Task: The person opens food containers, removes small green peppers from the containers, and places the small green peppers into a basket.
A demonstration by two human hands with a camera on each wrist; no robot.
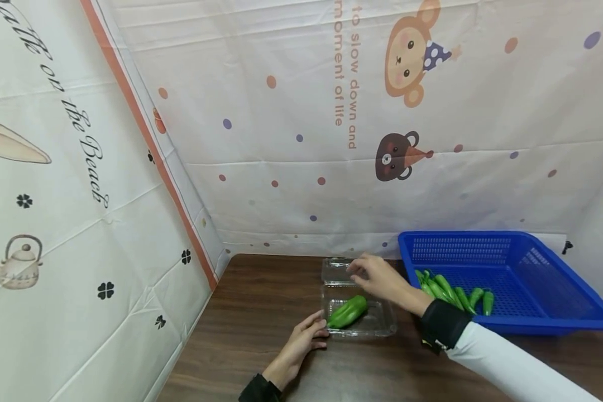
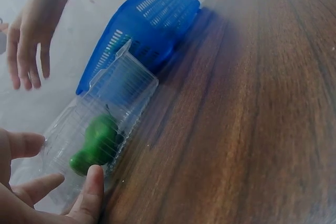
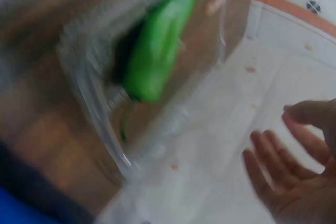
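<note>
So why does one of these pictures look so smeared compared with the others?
The right wrist view is motion-blurred: the green pepper and clear plastic box smear, though the right hand reads fairly clearly. The left wrist view is sharper, with soft glare on the wooden table. The head view is evenly lit but curved at its edges.

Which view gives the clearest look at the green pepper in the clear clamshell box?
The head view: the green pepper lies sharp and whole in the clear clamshell box, its end by the left hand. The left wrist view shows it through ribbed plastic, partly veiled. The right wrist view shows it close but motion-blurred.
</note>
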